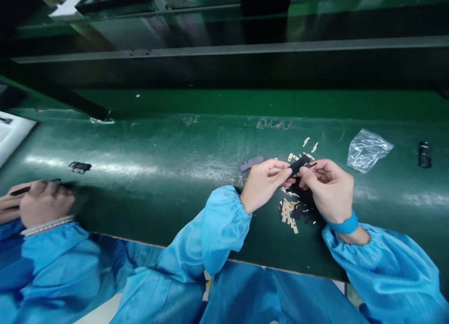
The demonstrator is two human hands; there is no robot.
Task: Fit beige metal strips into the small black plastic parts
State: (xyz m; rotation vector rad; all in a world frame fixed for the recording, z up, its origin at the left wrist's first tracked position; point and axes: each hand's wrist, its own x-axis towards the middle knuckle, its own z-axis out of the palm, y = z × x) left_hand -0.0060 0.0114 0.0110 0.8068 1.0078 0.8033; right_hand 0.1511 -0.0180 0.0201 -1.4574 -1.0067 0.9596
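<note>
My left hand [265,182] grips a small black rectangular plastic part [299,165] between thumb and fingers, holding it tilted above the bench. Close against its right end, my right hand [329,188] pinches a thin dark strip [311,165], too small to name surely. Below both hands lies a loose pile of cream-coloured flat pieces [289,212] mixed with black bits [306,204]. More cream pieces [306,141] are scattered just beyond my fingers. A grey flat bar with small holes [251,163] rests left of my left hand.
A clear plastic bag [368,150] and a black part [424,154] lie to the right on the green bench [168,150]. At far left, a co-worker's hands [47,200] hold something dark, near another small black part [80,167]. A dark post [87,106] and shelf rail [217,49] stand behind.
</note>
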